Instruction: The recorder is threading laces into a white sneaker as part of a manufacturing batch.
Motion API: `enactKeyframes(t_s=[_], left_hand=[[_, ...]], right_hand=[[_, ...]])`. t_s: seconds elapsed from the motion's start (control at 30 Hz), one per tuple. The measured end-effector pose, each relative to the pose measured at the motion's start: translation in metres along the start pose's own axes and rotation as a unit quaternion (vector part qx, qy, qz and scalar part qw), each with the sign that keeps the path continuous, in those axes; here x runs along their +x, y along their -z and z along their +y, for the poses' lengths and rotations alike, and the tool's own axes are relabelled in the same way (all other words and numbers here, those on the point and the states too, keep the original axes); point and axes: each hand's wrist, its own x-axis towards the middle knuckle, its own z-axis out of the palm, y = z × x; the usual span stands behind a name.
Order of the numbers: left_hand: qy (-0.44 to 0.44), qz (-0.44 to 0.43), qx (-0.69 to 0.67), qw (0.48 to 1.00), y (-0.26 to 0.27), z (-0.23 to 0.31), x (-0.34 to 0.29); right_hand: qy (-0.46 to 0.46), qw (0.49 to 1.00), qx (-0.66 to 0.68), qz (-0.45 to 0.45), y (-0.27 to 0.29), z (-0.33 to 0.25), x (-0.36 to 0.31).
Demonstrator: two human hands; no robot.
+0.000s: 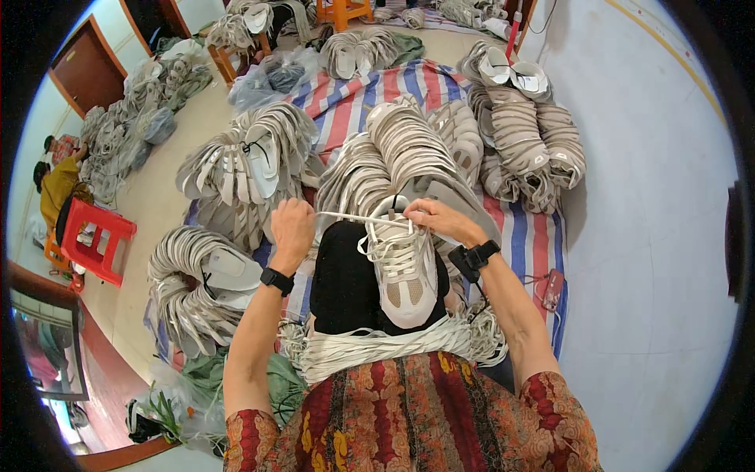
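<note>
A beige and white shoe upper [405, 275] rests on my dark-clothed lap, its toe pointing toward me. A white shoelace [358, 215] threads through its eyelets, with a loose loop at the left side. My left hand [293, 228], left of the shoe, is closed on the lace and holds it stretched out. My right hand [440, 218] pinches at the top eyelets on the shoe's right side, where the lace passes. What exactly lies between the right fingertips is too small to tell. A bundle of white laces [370, 350] lies across my lap.
Tied bundles of shoe uppers [413, 145] stand ahead on a striped sheet [338, 118], with more bundles left [197, 275] and right [519, 134]. A red stool [98, 240] stands far left, near other people [59, 185]. A white wall [645, 252] borders the right.
</note>
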Motion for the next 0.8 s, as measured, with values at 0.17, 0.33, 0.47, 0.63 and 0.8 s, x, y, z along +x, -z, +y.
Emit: enactKeyframes(t_s=[0.17,0.33,0.47,0.63,0.8], left_hand=[[-0.045,-0.026,-0.107,0.993,0.005,0.025,-0.023],[-0.141,-0.115,-0.190,0.965,0.006,0.066,-0.034],[-0.185,-0.102,-0.207,0.955,-0.004,0.069,-0.027],[-0.184,-0.111,-0.250,0.944,-0.009,0.068,-0.026],[-0.212,-0.144,-0.232,0.938,-0.004,0.068,-0.025]], right_hand=[[0.182,0.967,-0.164,0.073,-0.002,0.002,-0.024],[0.279,0.897,-0.308,0.150,-0.024,0.010,-0.024],[0.283,0.895,-0.289,0.187,-0.033,0.008,-0.017],[0.291,0.851,-0.378,0.218,-0.056,-0.006,-0.045],[0.263,0.877,-0.339,0.216,-0.062,-0.014,-0.045]])
